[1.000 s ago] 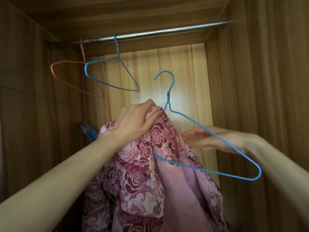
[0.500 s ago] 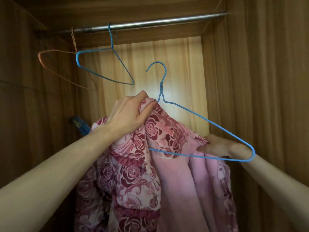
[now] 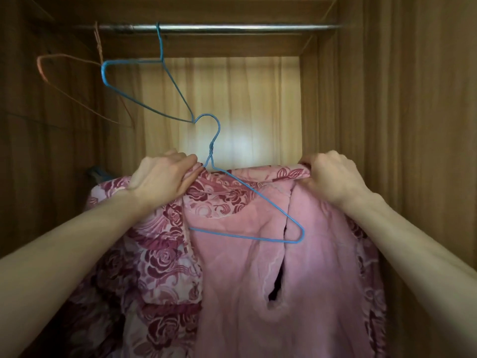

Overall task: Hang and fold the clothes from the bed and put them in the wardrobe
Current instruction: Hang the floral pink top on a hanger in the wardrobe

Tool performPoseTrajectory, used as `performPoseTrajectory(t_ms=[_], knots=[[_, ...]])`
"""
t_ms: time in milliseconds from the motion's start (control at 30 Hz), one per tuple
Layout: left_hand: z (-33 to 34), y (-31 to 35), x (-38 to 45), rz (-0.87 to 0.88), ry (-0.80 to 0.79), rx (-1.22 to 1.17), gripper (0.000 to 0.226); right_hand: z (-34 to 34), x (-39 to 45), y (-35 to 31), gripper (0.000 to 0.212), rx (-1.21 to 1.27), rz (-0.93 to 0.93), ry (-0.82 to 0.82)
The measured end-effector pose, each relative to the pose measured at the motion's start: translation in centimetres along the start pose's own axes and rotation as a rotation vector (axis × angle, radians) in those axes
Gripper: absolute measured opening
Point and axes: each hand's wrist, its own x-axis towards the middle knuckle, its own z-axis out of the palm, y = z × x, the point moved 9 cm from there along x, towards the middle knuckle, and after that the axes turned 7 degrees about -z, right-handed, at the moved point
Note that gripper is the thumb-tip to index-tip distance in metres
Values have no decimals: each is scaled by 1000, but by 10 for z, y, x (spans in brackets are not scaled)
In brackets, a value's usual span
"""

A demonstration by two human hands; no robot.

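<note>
Where the two forearms reach in from the lower corners, the pink robe [image 3: 271, 280] fills the space between them — a rose-printed outer face on the left, a plain pink inner face to the right with a dark slit running down it. The left hand [image 3: 160, 179] grips the robe's collar with curled fingers, just left of the twisted neck of a blue wire hanger [image 3: 247, 202]. The right hand [image 3: 333, 177] clutches a bunched fold of the robe's upper edge, well to the right of that neck, so the hands are apart with the fabric stretched between them. The hanger's right shoulder and bottom wire lie bare against the robe's pink face; its left side is hidden under the fabric. Its hook stands free above the robe, not on the rail. Beyond and above the robe, a second blue hanger [image 3: 144, 99] hangs empty from the metal rail [image 3: 232, 27], its lower corner near the held hanger's hook. Left of it hangs a thin orange wire hanger [image 3: 64, 83]. Behind the robe, the pale back panel [image 3: 232, 99] glows between the darker wooden walls of the wardrobe [image 3: 400, 125].
</note>
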Motion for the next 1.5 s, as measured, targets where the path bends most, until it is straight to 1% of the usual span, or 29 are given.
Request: performPoseTrajectory(t_ms=[100, 133, 267, 300, 400, 467, 533, 600, 667, 733, 767, 833, 900, 933, 967, 1067, 1100, 1167, 1267, 1300, 1433, 1500], knots=[[3, -1, 1, -20, 17, 106, 34, 7, 1, -17, 13, -155, -138, -13], [3, -3, 3, -44, 15, 136, 32, 11, 2, -19, 16, -163, -150, -26], [0, -19, 11, -164, -34, 229, 23, 27, 7, -22, 43, -104, -127, -133], [0, -20, 11, -171, -46, 245, 23, 27, 8, -22, 45, -94, -116, -135], [0, -20, 9, -190, -74, 275, 22, 27, 7, -17, 41, -84, -45, -132], [3, -16, 8, -194, -88, 303, 20, 27, 8, -16, 46, 40, 3, -144], [3, -10, 11, -217, -90, 291, 18, 27, 10, -20, 51, 288, 27, -163], [1, -6, 13, -244, -68, 240, 19, 30, 8, -29, 49, 467, 17, -224], [-3, -4, 15, -263, -23, 197, 20, 33, 4, -34, 43, 542, 11, -268], [-7, -3, 15, -266, 23, 177, 23, 35, -3, -35, 43, 573, 28, -277], [-8, -3, 15, -265, 40, 170, 24, 34, -5, -35, 43, 594, 33, -261], [-9, -2, 15, -262, 62, 147, 26, 30, -4, -36, 46, 594, -1, -165], [-11, 0, 15, -257, 89, 118, 27, 27, -2, -39, 36, 605, -69, -36], [-12, 1, 15, -253, 103, 106, 28, 28, -3, -40, 31, 626, -101, 1], [-14, 2, 15, -251, 115, 95, 28, 30, -3, -41, 31, 632, -127, 6], [-25, 3, 14, -259, 144, 54, 29, 42, -7, -45, 62, 650, -190, -51], [-29, 5, 13, -257, 153, 32, 29, 44, -9, -50, 67, 662, -202, -69], [-37, 12, 13, -271, 167, -36, 29, 47, -8, -55, 64, 668, -192, -52], [-47, 12, 15, -373, 159, -131, 27, 31, 0, -56, 50, 680, -145, 124], [-49, 11, 16, -400, 161, -139, 25, 24, 4, -56, 49, 660, -148, 164], [-52, 15, 23, -442, 146, -142, 17, 11, 27, -79, 56, 476, -203, 175], [-47, 17, 25, -443, 114, -153, 15, 10, 35, -93, 58, 467, -219, 176]])
